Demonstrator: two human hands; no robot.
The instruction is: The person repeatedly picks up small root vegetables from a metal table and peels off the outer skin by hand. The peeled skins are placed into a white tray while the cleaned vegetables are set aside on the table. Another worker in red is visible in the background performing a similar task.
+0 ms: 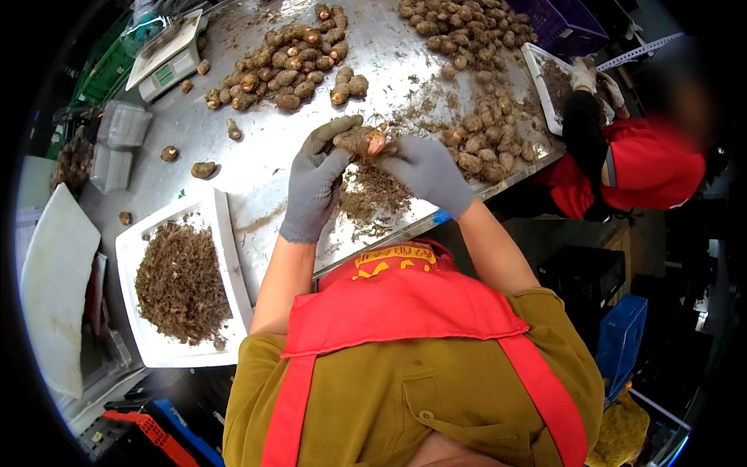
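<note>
My left hand (318, 175), in a grey knit glove, grips a hairy brown taro corm (359, 142) whose pink cut end faces right. The gloved fingers of my right hand (429, 169) are bent in against that corm's right side, at its root fibres; whether they pinch any is hidden. Beneath both hands, a heap of loose brown root fibres and soil (373, 195) lies on the metal table (262, 169). Beyond my hands sits a pile of taro corms (286, 70), several with pinkish ends. Another pile of small taros (481, 143) spreads to the right of my right hand.
A white foam tray (224, 233) of root debris (181, 280) stands at my left. Farther back are clear plastic boxes (111, 166) and a weighing scale (169, 64). Across to the right, a co-worker's gloved hands (583, 76) are over another foam tray (534, 58), near a purple crate (560, 26).
</note>
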